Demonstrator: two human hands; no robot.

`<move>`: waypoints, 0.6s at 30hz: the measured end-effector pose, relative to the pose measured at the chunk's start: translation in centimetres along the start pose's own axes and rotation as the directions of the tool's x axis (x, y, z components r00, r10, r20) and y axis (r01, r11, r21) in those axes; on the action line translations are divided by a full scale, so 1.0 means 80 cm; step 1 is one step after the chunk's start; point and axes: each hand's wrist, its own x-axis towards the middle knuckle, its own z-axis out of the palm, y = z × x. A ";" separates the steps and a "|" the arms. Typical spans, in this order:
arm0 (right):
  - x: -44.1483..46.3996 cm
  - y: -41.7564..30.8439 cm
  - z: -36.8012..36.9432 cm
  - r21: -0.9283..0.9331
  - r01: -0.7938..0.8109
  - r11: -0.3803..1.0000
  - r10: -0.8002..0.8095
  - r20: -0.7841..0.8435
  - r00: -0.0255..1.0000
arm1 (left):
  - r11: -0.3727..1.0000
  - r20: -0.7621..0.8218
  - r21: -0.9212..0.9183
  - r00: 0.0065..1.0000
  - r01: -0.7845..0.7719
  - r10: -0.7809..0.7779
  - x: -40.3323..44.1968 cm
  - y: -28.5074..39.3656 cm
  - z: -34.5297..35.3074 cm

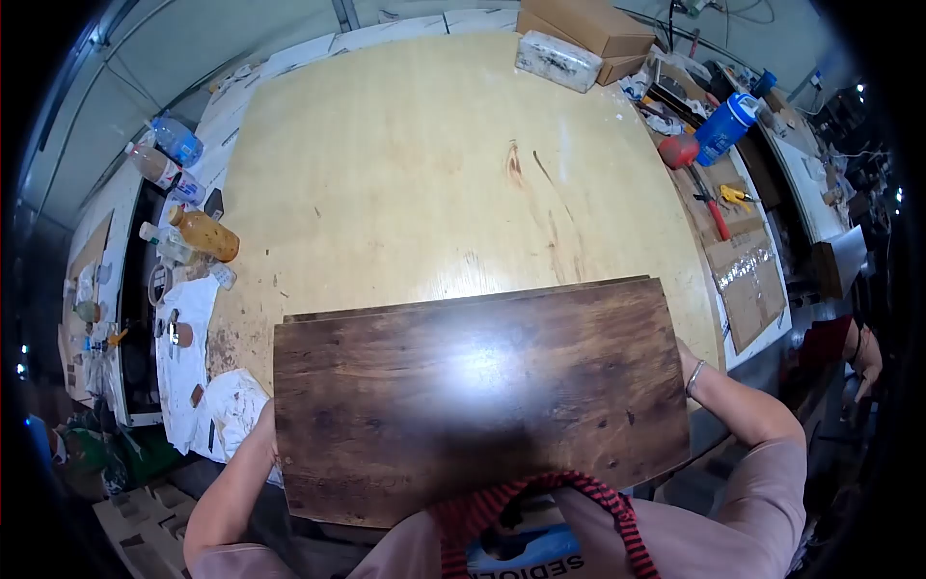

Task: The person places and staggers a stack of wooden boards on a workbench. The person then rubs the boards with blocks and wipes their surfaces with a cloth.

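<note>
A dark brown wood-grain board (386,405) lies across the near part of the pale plywood table top (405,174), with a glare spot at its middle. Behind its far edge a thin strip of a second dark board shows. My left hand (268,432) is at the board's left edge, its fingers mostly hidden by the board. On the other side, my right hand (685,362) is at the right edge, and its fingers are also hidden. Both hands seem to hold the board by its sides.
Bottles (204,234) and a white cloth (231,405) lie along the left. Cardboard boxes (588,29) and a wrapped block (558,61) sit at the back right. A blue bottle (725,128), a red-handled tool (712,207) and flat cardboard (748,289) are at the right.
</note>
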 end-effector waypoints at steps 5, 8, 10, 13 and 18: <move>0.000 0.008 -0.005 0.034 -0.014 0.999 0.012 0.036 0.999 | 0.999 -0.031 -0.034 0.999 -0.034 0.033 -0.017 -0.008 0.026; -0.001 0.005 -0.011 0.033 -0.004 0.999 0.003 0.047 0.999 | 0.964 -0.082 0.149 0.969 -0.221 0.235 -0.023 -0.009 0.044; 0.001 0.006 -0.016 0.037 -0.013 0.999 0.011 0.041 0.999 | 0.941 -0.123 0.197 0.945 -0.275 0.302 -0.036 -0.024 0.047; 0.007 0.006 -0.025 0.054 -0.004 0.999 0.002 0.043 0.999 | 0.939 -0.138 0.171 0.937 -0.298 0.322 -0.043 -0.024 0.052; 0.012 -0.003 -0.077 -0.318 0.155 0.936 -0.181 -0.054 0.982 | 0.900 -0.153 0.305 0.917 -0.312 0.369 -0.042 -0.029 0.063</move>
